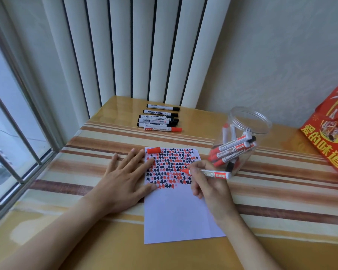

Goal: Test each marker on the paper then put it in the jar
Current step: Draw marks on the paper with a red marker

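Observation:
A white sheet of paper lies on the table, its upper half filled with rows of red and black marks. My right hand grips an uncapped red marker, tip on the paper among the marks. My left hand lies flat, fingers spread, pressing the paper's left edge. The marker's red cap rests at the paper's top left corner. A clear plastic jar stands open to the right of the paper, holding several red and black markers. A row of capped markers lies at the back.
The striped table sits in a corner, with a window on the left and vertical blinds behind. A red printed bag stands at the right edge, beyond the jar.

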Motion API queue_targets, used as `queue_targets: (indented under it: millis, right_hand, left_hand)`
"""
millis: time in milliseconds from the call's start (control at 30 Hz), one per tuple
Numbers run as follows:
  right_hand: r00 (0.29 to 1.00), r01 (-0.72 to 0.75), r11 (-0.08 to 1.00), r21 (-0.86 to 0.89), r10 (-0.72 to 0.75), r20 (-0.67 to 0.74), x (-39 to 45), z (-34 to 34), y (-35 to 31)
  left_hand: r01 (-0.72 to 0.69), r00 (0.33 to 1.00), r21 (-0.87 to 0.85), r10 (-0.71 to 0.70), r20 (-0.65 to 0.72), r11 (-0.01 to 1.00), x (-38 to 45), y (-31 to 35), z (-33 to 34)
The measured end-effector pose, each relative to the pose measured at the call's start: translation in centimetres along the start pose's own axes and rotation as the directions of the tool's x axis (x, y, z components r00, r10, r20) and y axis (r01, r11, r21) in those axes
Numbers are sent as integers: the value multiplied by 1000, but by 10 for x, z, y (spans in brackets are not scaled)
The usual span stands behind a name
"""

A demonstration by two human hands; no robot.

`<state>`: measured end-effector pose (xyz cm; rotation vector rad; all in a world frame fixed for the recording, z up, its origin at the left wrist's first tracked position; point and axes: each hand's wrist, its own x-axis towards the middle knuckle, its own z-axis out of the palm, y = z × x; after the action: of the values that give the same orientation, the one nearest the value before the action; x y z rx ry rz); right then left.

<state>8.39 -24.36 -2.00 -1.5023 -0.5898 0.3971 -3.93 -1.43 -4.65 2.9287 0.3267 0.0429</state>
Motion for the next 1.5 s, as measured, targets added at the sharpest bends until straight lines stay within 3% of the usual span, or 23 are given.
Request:
queue_targets:
  millis: [233,533,1033,1267,1500]
  right_hand:
    - [991,-109,991,-76,115,75,4,-5,-4]
    - [993,-118,960,-254,116,-25,4,-3,8]
    - [992,-121,958,-261,111,-55,4,-2,9]
    - [996,-89,952,-292,93,1,0,-2,6]
    - [993,-113,955,-276,96,-73,3,-2,8]
  left_hand:
    - [-17,1000,12,17,-10,1000,2,-1,2]
    - [-19,1000,-9,19,-4,1000,2,0,0]
    - [-13,1000,10,13,12,1000,4,1,-3]
    - [-13,1000,1,13,16,1000,4,2,-3]
    - [-9,1000,14,8,21,1000,4,2,-4]
